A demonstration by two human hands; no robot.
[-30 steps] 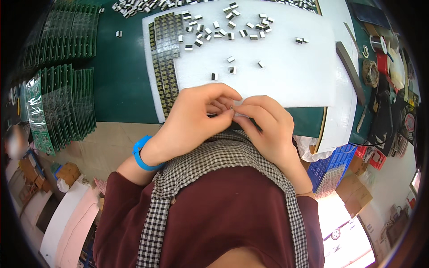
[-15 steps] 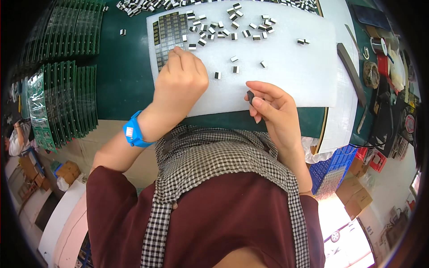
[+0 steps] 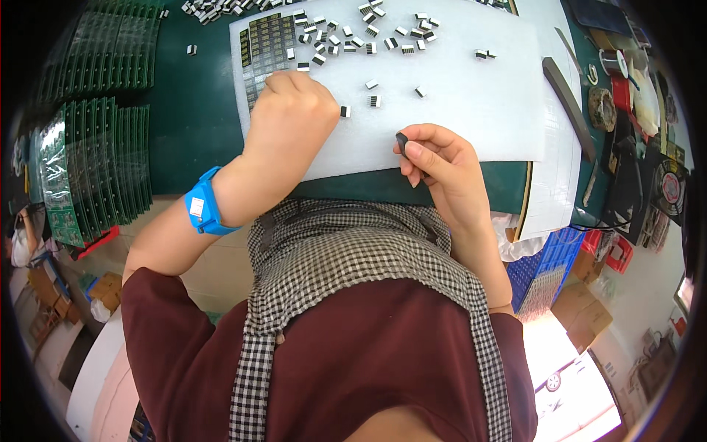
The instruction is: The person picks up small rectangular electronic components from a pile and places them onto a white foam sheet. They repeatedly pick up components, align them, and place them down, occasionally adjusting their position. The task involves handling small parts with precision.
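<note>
A sheet of small dark stickers (image 3: pixel 271 37) lies at the left end of a white foam sheet (image 3: pixel 471 103). Over the lower part of those stickers is my left hand (image 3: pixel 294 118), closed, with its fingertips bent down out of sight. Whatever it pinches is hidden. My right hand (image 3: pixel 445 155) hovers over the foam's front edge. Between thumb and fingers it grips a small black block (image 3: pixel 401 143). Several little black-and-white blocks with pins (image 3: pixel 375 102) are scattered on the foam, some with their white side showing.
A heap of similar blocks (image 3: pixel 221 9) runs along the back of the green table (image 3: pixel 184 125). Stacked green circuit boards (image 3: pixel 96 169) stand at left. On the right are a dark grey bar (image 3: pixel 568 107), a wire spool (image 3: pixel 613 63) and a tape roll (image 3: pixel 602 109).
The whole view has shifted, so the table items sit slightly higher and further left. My left fingers look more tucked under. The right hand still grips the black block.
</note>
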